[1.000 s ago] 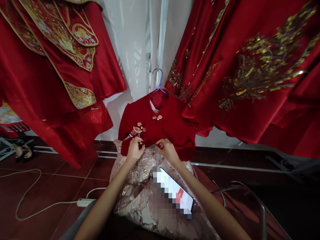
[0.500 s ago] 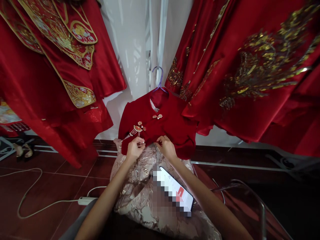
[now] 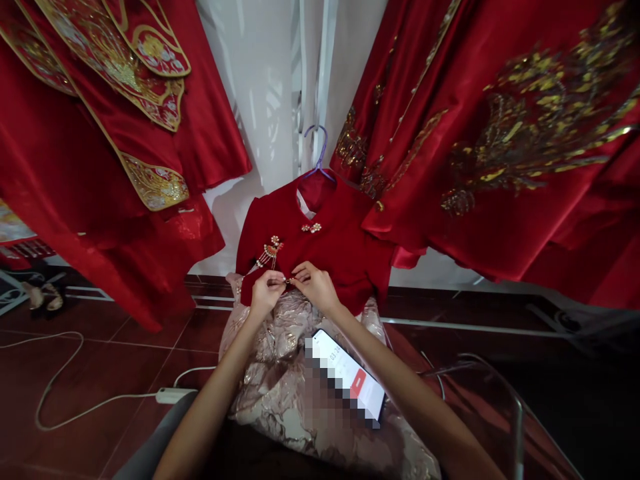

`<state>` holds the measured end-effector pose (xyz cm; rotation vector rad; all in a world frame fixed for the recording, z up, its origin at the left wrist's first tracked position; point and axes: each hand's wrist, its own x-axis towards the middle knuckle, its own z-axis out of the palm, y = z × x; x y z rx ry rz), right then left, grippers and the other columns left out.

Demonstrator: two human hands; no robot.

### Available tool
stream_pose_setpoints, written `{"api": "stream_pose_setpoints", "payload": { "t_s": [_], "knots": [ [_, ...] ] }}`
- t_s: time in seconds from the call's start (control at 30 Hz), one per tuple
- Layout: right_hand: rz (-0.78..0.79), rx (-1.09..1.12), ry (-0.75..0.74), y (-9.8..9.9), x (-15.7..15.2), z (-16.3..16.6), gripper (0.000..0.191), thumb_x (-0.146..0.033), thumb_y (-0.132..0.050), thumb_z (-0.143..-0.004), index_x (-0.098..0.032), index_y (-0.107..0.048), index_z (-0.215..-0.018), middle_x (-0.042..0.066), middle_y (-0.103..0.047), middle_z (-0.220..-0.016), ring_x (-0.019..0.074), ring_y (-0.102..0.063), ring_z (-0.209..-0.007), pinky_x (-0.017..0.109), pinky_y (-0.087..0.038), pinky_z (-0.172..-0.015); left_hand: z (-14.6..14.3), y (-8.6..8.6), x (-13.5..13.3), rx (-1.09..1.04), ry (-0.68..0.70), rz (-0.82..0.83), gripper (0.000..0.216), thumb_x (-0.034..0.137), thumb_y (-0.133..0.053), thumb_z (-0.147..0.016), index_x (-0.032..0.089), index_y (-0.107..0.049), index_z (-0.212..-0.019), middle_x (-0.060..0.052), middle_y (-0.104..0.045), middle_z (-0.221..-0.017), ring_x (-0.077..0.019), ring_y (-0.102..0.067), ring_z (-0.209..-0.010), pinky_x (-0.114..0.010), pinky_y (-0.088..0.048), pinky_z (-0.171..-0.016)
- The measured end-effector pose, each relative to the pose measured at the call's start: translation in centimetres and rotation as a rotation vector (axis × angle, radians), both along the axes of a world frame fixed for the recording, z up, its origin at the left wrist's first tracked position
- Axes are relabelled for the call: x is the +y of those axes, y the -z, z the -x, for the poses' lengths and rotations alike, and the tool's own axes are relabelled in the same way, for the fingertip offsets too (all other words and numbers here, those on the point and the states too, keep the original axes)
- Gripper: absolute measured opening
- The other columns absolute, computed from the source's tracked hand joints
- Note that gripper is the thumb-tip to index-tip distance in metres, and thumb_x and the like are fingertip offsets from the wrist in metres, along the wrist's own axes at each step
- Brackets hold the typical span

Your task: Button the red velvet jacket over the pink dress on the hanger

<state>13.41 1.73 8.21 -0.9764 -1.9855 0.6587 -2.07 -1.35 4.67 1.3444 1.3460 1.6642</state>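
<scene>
A dark red jacket (image 3: pixel 325 250) hangs on a purple hanger (image 3: pixel 320 157) in front of me. It has a jeweled flower clasp (image 3: pixel 311 228) at the collar and a tasseled fan-shaped brooch (image 3: pixel 271 250) on its chest. At the jacket's lower front edge, my left hand (image 3: pixel 269 291) and my right hand (image 3: pixel 314 285) meet with pinched fingers. Between the fingertips shows a small gold-coloured clasp (image 3: pixel 289 281), partly hidden, so I cannot tell whether its halves are joined. Below the jacket spreads a pale pink patterned skirt (image 3: pixel 280 373).
A lit phone (image 3: pixel 353 380) lies on the skirt under my right forearm. Red embroidered garments hang at left (image 3: pixel 150 180) and right (image 3: pixel 500 227). A white cable with a power strip (image 3: pixel 173 395) runs over the tiled floor, and dark shoes (image 3: pixel 53 300) stand far left.
My right hand has moved left and slightly up, bringing its fingertips against those of my left hand. The left hand has shifted slightly, and the jacket's front edges are closer together.
</scene>
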Motion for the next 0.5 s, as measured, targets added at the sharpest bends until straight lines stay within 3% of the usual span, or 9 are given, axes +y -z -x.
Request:
{"api": "stream_pose_setpoints", "payload": {
  "t_s": [0.37, 0.5],
  "knots": [
    [0.012, 0.124, 0.014, 0.48, -0.48, 0.24, 0.013, -0.026, -0.060, -0.076, -0.021, -0.054, -0.086, 0.000, -0.066, -0.079, 0.0122, -0.064, -0.070, 0.022, -0.052, -0.063, 0.26, 0.35, -0.16, -0.033, 0.054, 0.046, 0.025, 0.022, -0.072, -0.059, 0.012, -0.066, -0.081, -0.007, -0.070, -0.076, -0.0180, -0.067, -0.073, -0.033, -0.054, -0.076],
    [-0.013, 0.054, 0.060, 0.36, -0.78, 0.51, 0.010, -0.027, -0.056, -0.079, -0.021, -0.053, -0.086, 0.000, -0.066, -0.080, 0.0121, -0.064, -0.069, 0.023, -0.051, -0.064, 0.16, 0.06, -0.30, -0.018, 0.061, 0.047, 0.024, 0.022, -0.070, -0.060, 0.012, -0.066, -0.082, -0.008, -0.071, -0.080, -0.0179, -0.067, -0.075, -0.033, -0.054, -0.078]
  ]
}}
